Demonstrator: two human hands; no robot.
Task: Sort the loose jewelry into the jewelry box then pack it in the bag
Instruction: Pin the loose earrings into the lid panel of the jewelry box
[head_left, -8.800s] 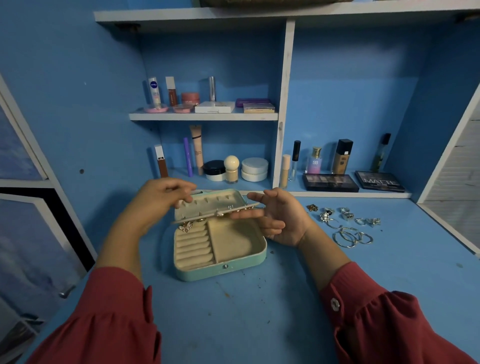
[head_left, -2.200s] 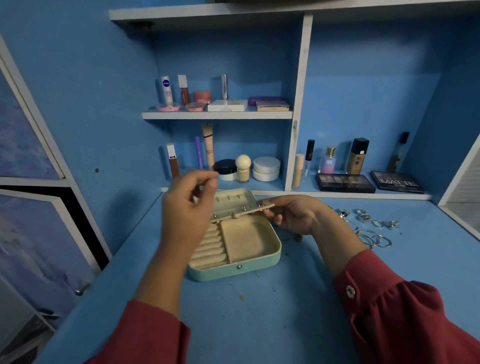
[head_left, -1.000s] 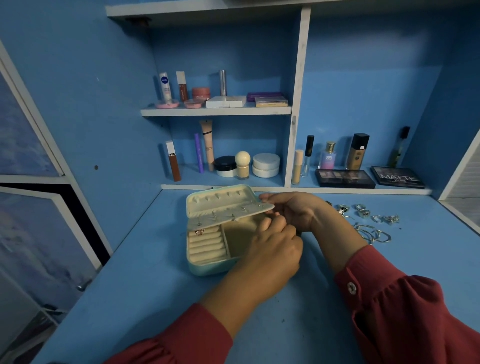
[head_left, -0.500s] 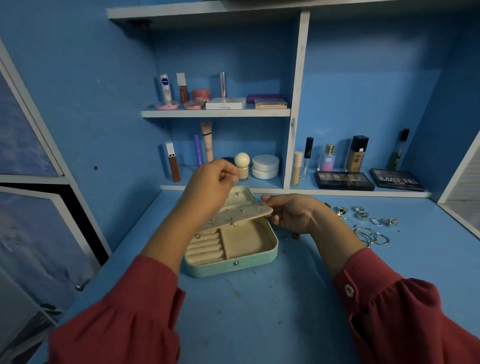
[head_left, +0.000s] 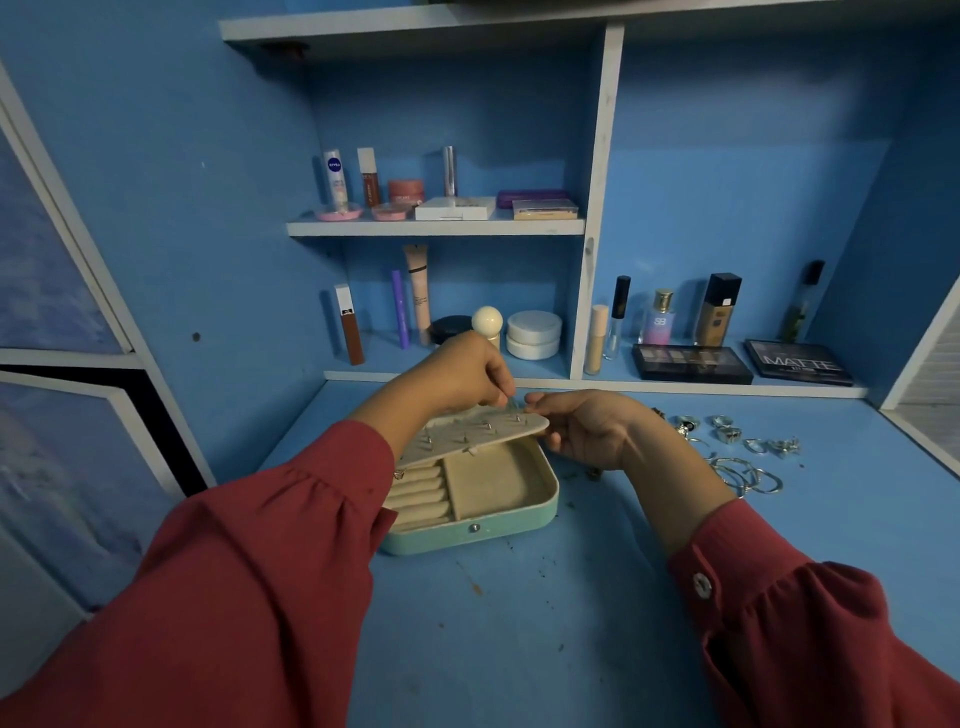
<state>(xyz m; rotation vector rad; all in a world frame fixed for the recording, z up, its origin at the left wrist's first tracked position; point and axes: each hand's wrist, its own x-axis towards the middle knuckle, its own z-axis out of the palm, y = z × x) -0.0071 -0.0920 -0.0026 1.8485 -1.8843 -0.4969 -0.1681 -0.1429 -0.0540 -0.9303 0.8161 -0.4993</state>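
A mint green jewelry box (head_left: 498, 530) lies open on the blue desk, with cream ring rolls on its left and a bare compartment on its right. Its cream earring panel (head_left: 467, 439), studded with several earring posts, is tilted up over the box. My right hand (head_left: 587, 428) holds the panel's right end. My left hand (head_left: 462, 376) is above the panel's far right part, its fingertips pinching something small at an earring post. Loose silver rings and hoops (head_left: 737, 452) lie on the desk to the right of my right wrist.
Shelves at the back hold cosmetics: bottles and tubes, round white jars (head_left: 534, 335), a dark eyeshadow palette (head_left: 691, 364) and a MATTE palette (head_left: 800, 362). The blue desk (head_left: 519, 649) stretches out in front of the box. A blue wall stands close on the left.
My left hand has shifted right along the earring panel and lowered its fingertips to a post near the right end. My right hand still holds the panel's end.
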